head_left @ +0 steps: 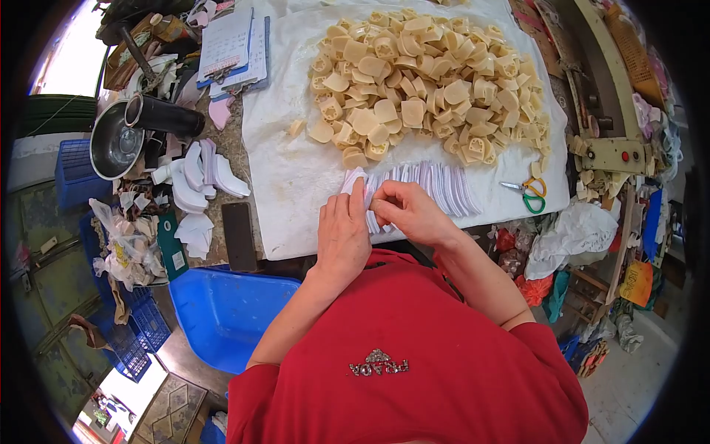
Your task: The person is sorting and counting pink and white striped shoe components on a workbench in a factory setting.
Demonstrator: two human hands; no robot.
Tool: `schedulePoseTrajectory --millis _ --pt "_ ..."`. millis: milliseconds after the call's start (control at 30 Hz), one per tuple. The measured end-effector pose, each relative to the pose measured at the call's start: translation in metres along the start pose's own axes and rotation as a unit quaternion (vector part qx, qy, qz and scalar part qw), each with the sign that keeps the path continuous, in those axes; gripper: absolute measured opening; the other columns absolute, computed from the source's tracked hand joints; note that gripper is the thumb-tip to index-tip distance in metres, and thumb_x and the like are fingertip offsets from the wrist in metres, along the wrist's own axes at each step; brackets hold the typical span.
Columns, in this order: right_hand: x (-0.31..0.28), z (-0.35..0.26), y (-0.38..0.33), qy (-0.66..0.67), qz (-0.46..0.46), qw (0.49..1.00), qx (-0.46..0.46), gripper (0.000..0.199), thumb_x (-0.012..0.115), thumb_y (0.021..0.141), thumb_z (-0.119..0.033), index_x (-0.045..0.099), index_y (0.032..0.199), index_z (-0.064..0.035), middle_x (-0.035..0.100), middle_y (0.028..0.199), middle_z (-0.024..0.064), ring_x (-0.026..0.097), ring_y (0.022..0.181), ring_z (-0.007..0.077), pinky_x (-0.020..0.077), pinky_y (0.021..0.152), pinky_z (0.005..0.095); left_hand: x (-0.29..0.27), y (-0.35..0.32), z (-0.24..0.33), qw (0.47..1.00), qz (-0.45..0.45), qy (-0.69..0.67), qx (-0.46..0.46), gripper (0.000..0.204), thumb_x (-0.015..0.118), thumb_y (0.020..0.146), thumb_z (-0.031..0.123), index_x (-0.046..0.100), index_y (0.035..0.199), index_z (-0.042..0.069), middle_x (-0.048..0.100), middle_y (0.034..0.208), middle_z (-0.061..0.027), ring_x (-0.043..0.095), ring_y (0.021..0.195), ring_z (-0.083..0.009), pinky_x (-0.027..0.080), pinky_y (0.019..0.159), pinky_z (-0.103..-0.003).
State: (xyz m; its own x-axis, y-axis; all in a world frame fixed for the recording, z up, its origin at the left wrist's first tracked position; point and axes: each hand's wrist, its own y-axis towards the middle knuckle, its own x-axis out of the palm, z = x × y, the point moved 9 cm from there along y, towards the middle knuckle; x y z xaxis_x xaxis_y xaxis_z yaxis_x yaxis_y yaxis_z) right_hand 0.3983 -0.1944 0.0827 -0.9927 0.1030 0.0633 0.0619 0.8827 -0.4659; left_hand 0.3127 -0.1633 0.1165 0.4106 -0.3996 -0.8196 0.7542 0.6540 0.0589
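White sheeting [281, 185] covers much of your worktop [235, 152], its near edge running along the front of your red T-shirt [414, 325]. Below that edge, to your left, sits a blue plastic basin [229, 318]. Just above the basin, at the worktop's near edge left of the sheeting, lies a dark phone [238, 237].

Both your hands work close to the near edge. Your left hand [343, 233] lies with its fingers close together, its extended index finger on the leftmost of the curved white-and-lilac strips [447, 189]; its thumb is hard to make out. Your right hand [407, 211] is just beside it, thumb and index finger brought together at the strips; you can't tell whether one is pinched between them. From your hands, the strips run in a close-set row toward the right edge.

Further right, near the worktop's right edge, lie scissors [525, 190] with one orange and one green handle. Off to the left of the sheeting are more curved white pieces [194, 177].

Beyond the row, a large heap of cream moulded pieces [436, 89] spreads over the far part of the sheeting. Toward the far left corner of the worktop are a metal bowl [115, 152], a black cylinder [174, 118] and, farther still, clipboards [225, 44] holding paper.
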Motion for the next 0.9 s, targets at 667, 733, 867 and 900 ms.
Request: schedulePoseTrajectory --millis 667,733,867,900 --pt "0.019 -0.052 -0.018 -0.222 0.134 0.914 -0.311 0.005 0.056 0.074 -0.006 0.052 0.077 -0.0062 0.053 0.079 0.0032 0.045 0.082 0.0226 0.0292 0.082 0.0356 0.051 -0.013 -0.050 0.589 -0.001 -0.716 -0.375 0.032 0.035 0.095 0.023 0.053 0.104 -0.002 0.058 0.090 -0.0067 0.056 0.082 -0.0141 0.046 0.075 -0.029" --pt "0.024 -0.061 -0.022 -0.262 0.124 0.896 -0.337 0.007 0.057 0.073 -0.006 0.052 0.077 -0.0079 0.051 0.077 0.0014 0.044 0.081 0.0211 0.0278 0.082 0.0357 0.047 -0.008 -0.051 0.580 0.009 -0.716 -0.389 0.032 0.033 0.095 0.023 0.051 0.106 -0.002 0.057 0.092 -0.0083 0.057 0.084 -0.0184 0.046 0.075 -0.033" --pt "0.019 -0.051 -0.030 -0.353 0.118 0.884 -0.283 0.012 0.056 0.071 -0.002 0.052 0.077 -0.0110 0.053 0.078 -0.0016 0.046 0.081 0.0187 0.0243 0.083 0.0363 0.045 0.001 -0.079 0.527 0.095 -0.755 -0.379 0.031 0.032 0.095 0.022 0.046 0.108 -0.003 0.056 0.081 -0.0101 0.057 0.076 -0.0229 0.047 0.075 -0.038" --pt "0.015 -0.043 -0.035 -0.370 0.106 0.885 -0.262 0.013 0.056 0.069 -0.001 0.051 0.076 -0.0107 0.055 0.080 -0.0031 0.047 0.082 0.0181 0.0235 0.084 0.0356 0.047 0.002 -0.095 0.449 0.132 -0.805 -0.365 0.031 0.031 0.095 0.021 0.042 0.112 -0.002 0.053 0.075 -0.0095 0.055 0.071 -0.0244 0.047 0.075 -0.042"
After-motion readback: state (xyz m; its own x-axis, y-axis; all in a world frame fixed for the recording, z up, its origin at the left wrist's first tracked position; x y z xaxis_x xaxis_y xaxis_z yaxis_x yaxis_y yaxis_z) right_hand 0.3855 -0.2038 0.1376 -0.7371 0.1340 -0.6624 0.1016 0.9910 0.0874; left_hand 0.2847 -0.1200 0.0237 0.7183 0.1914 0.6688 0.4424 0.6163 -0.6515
